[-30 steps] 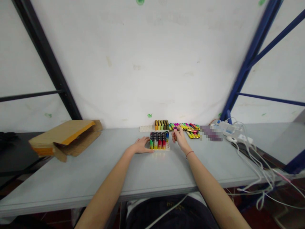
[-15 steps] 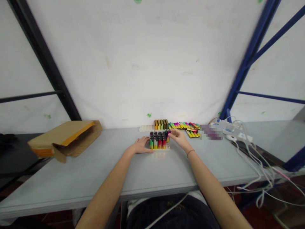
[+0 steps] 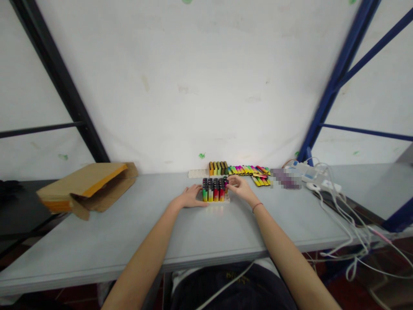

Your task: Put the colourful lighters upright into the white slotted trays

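The left hand is curved loosely, thumb and fingers spread wide, beside the left end of a white tray; whether it grips, I can't tell. Just right of that hand, upright lighters fill most of the tray. The right hand pinches a purplish lighter at its fingertips, with loose lighters lying beyond it.

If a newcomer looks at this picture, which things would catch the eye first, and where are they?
Probably the colourful upright lighters in a pale tray near the middle of the table, between the left hand and the right hand. Next, perhaps the big open cardboard package at the table's left and the tangled white cables at its right.
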`<action>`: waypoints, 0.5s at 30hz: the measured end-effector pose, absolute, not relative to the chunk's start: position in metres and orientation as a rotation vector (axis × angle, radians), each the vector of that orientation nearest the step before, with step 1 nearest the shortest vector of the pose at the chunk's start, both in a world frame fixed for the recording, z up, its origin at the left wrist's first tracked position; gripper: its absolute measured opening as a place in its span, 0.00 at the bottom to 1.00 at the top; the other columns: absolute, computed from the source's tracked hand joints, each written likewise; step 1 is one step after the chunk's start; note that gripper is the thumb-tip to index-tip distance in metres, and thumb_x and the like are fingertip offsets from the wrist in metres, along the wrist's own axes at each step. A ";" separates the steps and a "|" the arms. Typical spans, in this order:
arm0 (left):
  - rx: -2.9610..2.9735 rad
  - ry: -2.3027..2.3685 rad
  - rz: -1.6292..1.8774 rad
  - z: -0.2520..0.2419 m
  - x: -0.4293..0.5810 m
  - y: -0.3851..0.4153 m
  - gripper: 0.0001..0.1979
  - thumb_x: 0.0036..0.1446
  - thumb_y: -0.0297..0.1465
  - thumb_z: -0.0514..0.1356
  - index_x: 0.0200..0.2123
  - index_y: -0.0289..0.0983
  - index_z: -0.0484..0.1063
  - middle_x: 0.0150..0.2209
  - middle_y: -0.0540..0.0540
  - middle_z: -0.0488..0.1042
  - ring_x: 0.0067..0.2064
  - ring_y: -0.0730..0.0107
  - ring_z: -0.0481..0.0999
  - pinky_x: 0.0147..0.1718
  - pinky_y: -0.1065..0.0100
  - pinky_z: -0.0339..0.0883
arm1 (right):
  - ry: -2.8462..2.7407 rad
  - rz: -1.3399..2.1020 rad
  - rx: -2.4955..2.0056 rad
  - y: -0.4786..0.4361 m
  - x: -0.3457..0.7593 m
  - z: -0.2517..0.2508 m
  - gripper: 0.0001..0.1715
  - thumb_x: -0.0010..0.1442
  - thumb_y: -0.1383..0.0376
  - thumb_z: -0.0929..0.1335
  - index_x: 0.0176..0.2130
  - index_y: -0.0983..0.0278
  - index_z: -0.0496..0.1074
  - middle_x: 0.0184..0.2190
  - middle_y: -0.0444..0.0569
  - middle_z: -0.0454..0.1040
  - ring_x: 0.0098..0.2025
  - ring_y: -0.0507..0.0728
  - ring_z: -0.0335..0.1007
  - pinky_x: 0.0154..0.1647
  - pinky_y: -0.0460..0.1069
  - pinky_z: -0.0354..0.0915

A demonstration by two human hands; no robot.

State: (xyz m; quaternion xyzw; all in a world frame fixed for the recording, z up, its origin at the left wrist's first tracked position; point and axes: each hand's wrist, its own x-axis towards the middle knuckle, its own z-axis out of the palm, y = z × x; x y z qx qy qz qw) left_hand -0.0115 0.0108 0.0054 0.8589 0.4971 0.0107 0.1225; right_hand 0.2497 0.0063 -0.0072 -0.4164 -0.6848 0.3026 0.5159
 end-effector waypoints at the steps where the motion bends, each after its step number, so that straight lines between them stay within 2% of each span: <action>1: 2.510 1.448 0.039 0.006 -0.012 0.011 0.46 0.47 0.57 0.57 0.62 0.35 0.52 0.65 0.37 0.50 0.65 0.49 0.48 0.61 0.50 0.40 | -1.641 0.691 -1.011 0.007 0.251 -0.007 0.16 0.50 0.59 0.68 0.39 0.64 0.70 0.34 0.49 0.74 0.36 0.55 0.70 0.35 0.48 0.66; 5: 2.516 1.444 0.060 0.005 -0.012 0.011 0.45 0.47 0.57 0.57 0.61 0.37 0.53 0.65 0.38 0.51 0.65 0.49 0.48 0.61 0.51 0.41 | -1.548 0.335 -1.306 0.014 0.272 -0.007 0.15 0.55 0.63 0.62 0.39 0.68 0.72 0.38 0.55 0.75 0.41 0.58 0.69 0.46 0.52 0.63; 7: 2.510 1.448 0.054 0.005 -0.013 0.011 0.45 0.47 0.57 0.57 0.61 0.37 0.53 0.65 0.38 0.50 0.65 0.48 0.47 0.60 0.50 0.40 | -1.468 0.063 -1.615 0.014 0.288 -0.009 0.19 0.55 0.67 0.60 0.44 0.70 0.72 0.44 0.59 0.73 0.50 0.61 0.65 0.54 0.55 0.58; 9: 2.514 1.445 0.052 0.003 -0.013 0.012 0.45 0.47 0.57 0.57 0.61 0.36 0.53 0.65 0.37 0.49 0.65 0.48 0.47 0.60 0.49 0.40 | -1.427 -0.086 -1.890 0.013 0.303 -0.012 0.25 0.55 0.69 0.60 0.52 0.71 0.68 0.53 0.61 0.68 0.58 0.65 0.57 0.58 0.59 0.52; 12: 2.533 1.439 0.063 0.001 -0.014 0.013 0.45 0.47 0.57 0.57 0.61 0.35 0.53 0.64 0.36 0.51 0.65 0.49 0.49 0.60 0.50 0.41 | -1.444 -0.130 -2.126 0.009 0.315 -0.018 0.30 0.57 0.67 0.60 0.59 0.65 0.62 0.62 0.54 0.57 0.65 0.67 0.41 0.59 0.66 0.46; 15: 2.540 1.431 0.074 0.001 -0.013 0.013 0.44 0.47 0.57 0.57 0.61 0.36 0.54 0.64 0.37 0.52 0.64 0.50 0.50 0.60 0.51 0.42 | -1.516 -0.131 -2.200 0.007 0.315 -0.019 0.25 0.60 0.65 0.58 0.55 0.61 0.68 0.63 0.49 0.56 0.66 0.67 0.36 0.58 0.71 0.41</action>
